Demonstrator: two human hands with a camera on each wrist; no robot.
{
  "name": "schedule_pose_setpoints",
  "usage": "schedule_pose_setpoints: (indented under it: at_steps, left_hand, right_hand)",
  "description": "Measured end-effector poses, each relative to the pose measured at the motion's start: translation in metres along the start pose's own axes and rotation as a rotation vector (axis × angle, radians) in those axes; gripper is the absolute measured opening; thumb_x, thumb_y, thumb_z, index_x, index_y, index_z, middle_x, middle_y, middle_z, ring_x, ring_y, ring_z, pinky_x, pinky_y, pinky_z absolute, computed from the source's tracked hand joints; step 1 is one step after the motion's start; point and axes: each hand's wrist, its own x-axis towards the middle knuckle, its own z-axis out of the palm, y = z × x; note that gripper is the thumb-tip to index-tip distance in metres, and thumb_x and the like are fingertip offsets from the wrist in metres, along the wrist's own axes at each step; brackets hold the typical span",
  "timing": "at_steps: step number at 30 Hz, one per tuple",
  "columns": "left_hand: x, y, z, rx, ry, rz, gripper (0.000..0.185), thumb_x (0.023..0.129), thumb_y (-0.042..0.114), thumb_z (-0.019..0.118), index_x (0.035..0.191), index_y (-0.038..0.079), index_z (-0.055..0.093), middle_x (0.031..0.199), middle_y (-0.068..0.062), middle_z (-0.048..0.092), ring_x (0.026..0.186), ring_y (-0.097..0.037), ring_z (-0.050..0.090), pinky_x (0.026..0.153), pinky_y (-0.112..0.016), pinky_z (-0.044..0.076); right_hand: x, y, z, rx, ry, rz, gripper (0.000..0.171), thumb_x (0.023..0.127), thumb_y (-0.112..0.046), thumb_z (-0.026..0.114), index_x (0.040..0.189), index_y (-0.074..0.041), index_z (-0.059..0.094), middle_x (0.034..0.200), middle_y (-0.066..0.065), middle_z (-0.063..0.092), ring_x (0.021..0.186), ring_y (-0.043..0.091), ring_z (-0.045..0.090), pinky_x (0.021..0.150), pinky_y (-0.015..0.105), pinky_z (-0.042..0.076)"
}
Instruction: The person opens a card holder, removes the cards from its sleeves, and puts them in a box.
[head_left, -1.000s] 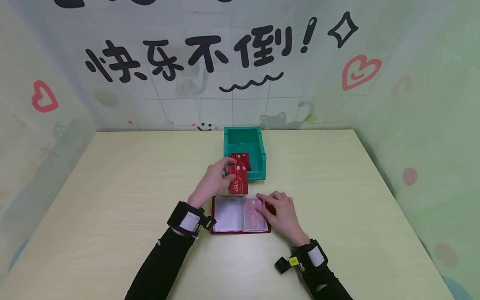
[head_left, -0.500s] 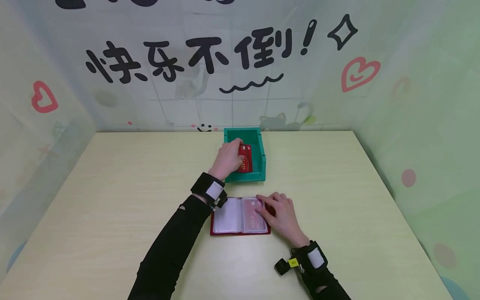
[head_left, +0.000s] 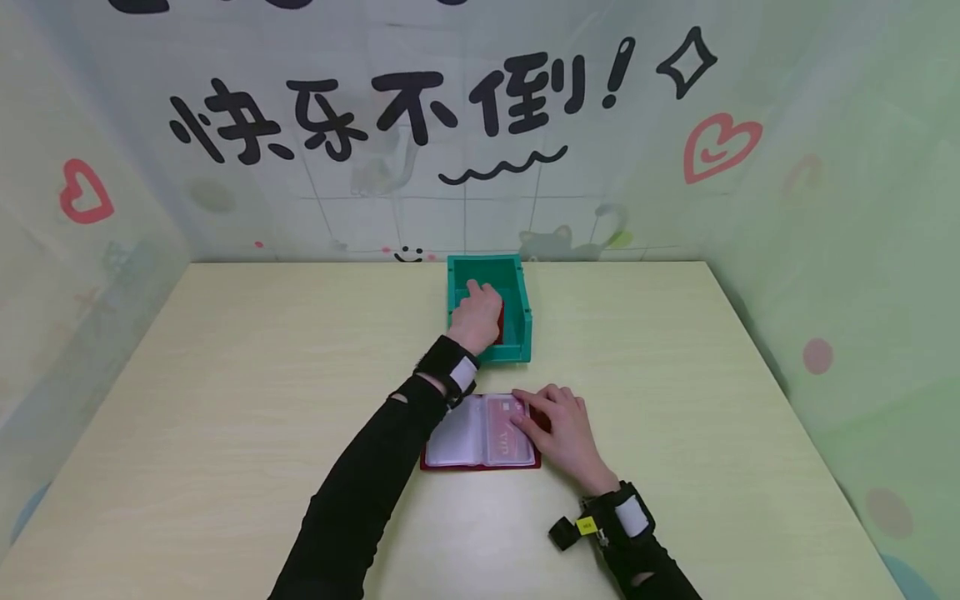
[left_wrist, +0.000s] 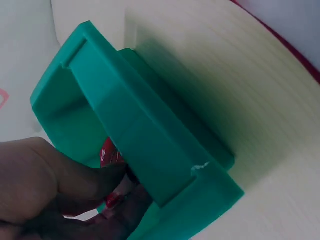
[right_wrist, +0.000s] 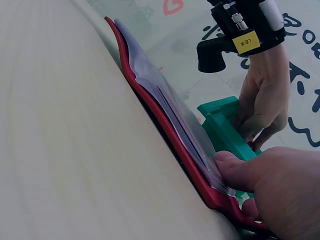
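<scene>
My left hand (head_left: pixel 477 318) reaches into a green plastic bin (head_left: pixel 507 354). In the left wrist view its thumb and fingers pinch a red card (left_wrist: pixel 109 151) inside the bin, behind the near wall; the fingertips are partly hidden. Closer to me lies an open card holder (head_left: pixel 453 440) with a dark red cover and clear sleeves. A VIP card (head_left: pixel 504 442) shows through its right-hand sleeve. My right hand (head_left: pixel 567 433) grips the holder's right edge, thumb on the sleeve and a finger lower at the cover in the right wrist view.
The pale wooden table (head_left: pixel 285 367) carries the bin and the holder. Behind it hangs a printed backdrop (head_left: pixel 337 200) with black lettering, and similar panels flank both sides. Each wrist wears a strapped camera, such as the right wrist camera (head_left: pixel 564 533).
My left hand has moved away from me into the bin, taking the red card it held above the holder back over the other card there. The right hand stays put.
</scene>
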Motion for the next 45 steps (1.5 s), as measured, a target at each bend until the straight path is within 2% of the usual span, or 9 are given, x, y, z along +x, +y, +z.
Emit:
schedule_pose_setpoints:
  at_steps: [6,11,16,21,24,27,31,36,45]
  left_hand:
    - [-0.006,0.006,0.013,0.188,0.051,-0.030,0.033,0.101,0.016,0.055,0.122,-0.008,0.064,0.137,-0.030,0.049,0.121,-0.040,0.055,0.092,-0.045,0.058]
    - [-0.004,0.006,0.024,0.253,-0.002,-0.058,0.031,0.102,0.017,0.057,0.126,0.001,0.068,0.139,-0.030,0.052,0.133,-0.043,0.050,0.110,-0.047,0.046]
    - [-0.003,0.004,0.026,0.242,-0.007,-0.024,0.028,0.102,0.017,0.056,0.122,0.002,0.070,0.131,-0.030,0.058,0.125,-0.041,0.056,0.106,-0.048,0.050]
    - [-0.014,0.002,0.015,0.182,0.070,0.078,0.026,0.101,0.017,0.059,0.116,-0.001,0.070,0.121,-0.025,0.061,0.112,-0.036,0.059,0.095,-0.045,0.056]
    - [-0.028,0.000,0.006,0.119,0.152,0.151,0.024,0.101,0.014,0.058,0.114,-0.003,0.068,0.118,-0.022,0.062,0.107,-0.034,0.059,0.093,-0.041,0.056]
    - [-0.048,-0.004,0.001,-0.025,0.184,0.201,0.020,0.101,0.011,0.056,0.111,-0.002,0.068,0.113,-0.019,0.065,0.102,-0.031,0.061,0.092,-0.039,0.056]
    - [-0.078,-0.013,0.008,-0.287,0.083,0.218,0.019,0.099,0.011,0.061,0.113,0.001,0.069,0.110,-0.014,0.071,0.097,-0.025,0.066,0.090,-0.037,0.058]
    - [-0.103,-0.032,0.031,-0.398,-0.053,0.197,0.027,0.099,0.017,0.063,0.121,0.003,0.068,0.115,-0.011,0.073,0.097,-0.022,0.066,0.089,-0.039,0.058]
    - [-0.111,-0.057,0.049,-0.652,-0.065,0.125,0.037,0.104,0.029,0.054,0.134,0.008,0.060,0.123,-0.010,0.068,0.100,-0.023,0.066,0.089,-0.040,0.057]
  right_hand:
    - [0.000,-0.001,0.000,-0.005,0.000,0.003,0.038,0.089,-0.029,0.076,0.125,-0.015,0.072,0.088,0.003,0.058,0.087,0.018,0.044,0.082,0.036,0.031]
    - [0.000,-0.001,0.001,-0.005,-0.002,0.003,0.038,0.089,-0.028,0.076,0.125,-0.015,0.072,0.087,0.003,0.057,0.087,0.018,0.044,0.081,0.036,0.031]
    - [0.002,-0.002,0.001,0.004,0.004,-0.010,0.039,0.089,-0.028,0.076,0.125,-0.014,0.071,0.088,0.003,0.057,0.087,0.018,0.044,0.081,0.037,0.031]
    - [0.004,-0.001,0.000,-0.003,0.017,-0.029,0.040,0.089,-0.028,0.076,0.125,-0.014,0.071,0.088,0.003,0.058,0.086,0.017,0.044,0.080,0.036,0.030]
    - [0.005,-0.001,0.000,-0.005,0.014,-0.019,0.041,0.089,-0.030,0.076,0.126,-0.014,0.071,0.089,0.004,0.059,0.087,0.018,0.045,0.080,0.035,0.030]
    - [0.005,-0.001,0.000,-0.013,0.015,-0.006,0.042,0.088,-0.030,0.077,0.126,-0.013,0.071,0.089,0.004,0.060,0.087,0.018,0.046,0.080,0.035,0.031]
    - [0.004,-0.001,0.000,-0.023,0.025,0.007,0.043,0.087,-0.030,0.078,0.125,-0.012,0.071,0.088,0.004,0.060,0.087,0.018,0.046,0.079,0.036,0.032]
    - [0.003,-0.001,0.001,-0.016,0.021,0.040,0.044,0.086,-0.032,0.079,0.125,-0.013,0.071,0.089,0.005,0.061,0.088,0.018,0.047,0.081,0.036,0.034]
    - [0.003,0.004,0.004,-0.004,0.045,0.012,0.030,0.095,-0.022,0.069,0.123,-0.014,0.072,0.086,0.003,0.060,0.087,0.019,0.048,0.080,0.036,0.032]
